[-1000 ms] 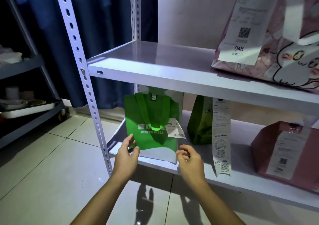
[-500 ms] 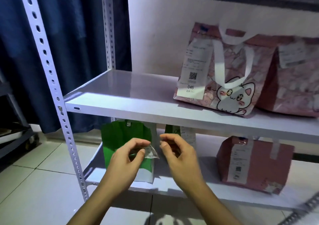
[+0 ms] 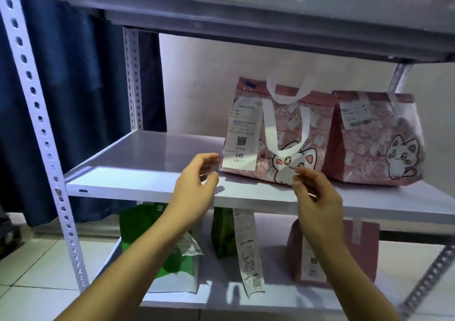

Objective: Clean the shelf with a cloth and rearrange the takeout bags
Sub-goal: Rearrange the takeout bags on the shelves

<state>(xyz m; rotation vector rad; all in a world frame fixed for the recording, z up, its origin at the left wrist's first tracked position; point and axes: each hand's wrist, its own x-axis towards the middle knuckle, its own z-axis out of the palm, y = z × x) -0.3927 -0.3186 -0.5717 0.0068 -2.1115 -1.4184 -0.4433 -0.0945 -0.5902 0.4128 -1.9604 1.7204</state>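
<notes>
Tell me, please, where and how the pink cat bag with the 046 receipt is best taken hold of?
Probably by the white handle loops of the pink cat bag, reached from the open shelf front. One loop stands clear above the top and one hangs down the front face, and the left hand and right hand are both open just before it.

Two pink cat bags [image 3: 275, 133] upright, apparently touching, on shelf [image 3: 147, 153].

Head-worn, facing forward and slightly down, close to the middle shelf [image 3: 138, 187], beyond both raised hands.
</notes>
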